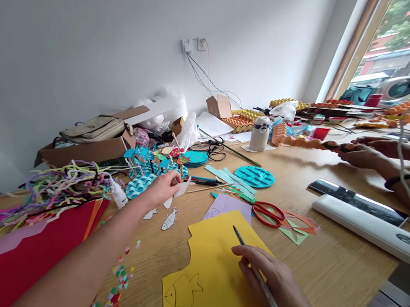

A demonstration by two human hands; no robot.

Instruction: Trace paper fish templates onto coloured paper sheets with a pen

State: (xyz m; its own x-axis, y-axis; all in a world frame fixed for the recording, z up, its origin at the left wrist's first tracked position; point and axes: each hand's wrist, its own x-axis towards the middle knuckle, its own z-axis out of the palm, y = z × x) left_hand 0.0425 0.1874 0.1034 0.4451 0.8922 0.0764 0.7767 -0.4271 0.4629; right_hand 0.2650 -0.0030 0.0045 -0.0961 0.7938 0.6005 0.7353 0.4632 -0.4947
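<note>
My right hand (271,280) grips a pen (260,286), its tip pointing away from me above a yellow sheet of paper (213,252). A fish outline (183,291) is drawn on that sheet at the lower left. My left hand (162,187) reaches forward, fingers pinched on a white paper cutout (182,187); the fingers partly cover it. Below that hand lie a white paper fish (170,218) with drawn lines and another white cutout (150,214). A purple sheet (230,205) with a drawing sits partly under the yellow paper.
Red-handled scissors (268,214) lie on green and orange scraps. A glue bottle (118,194), pipe cleaners (70,185), red paper (41,248) and confetti (113,299) are at left. At right are a white device (371,227) and a co-worker's hands (365,153) on egg-carton strips.
</note>
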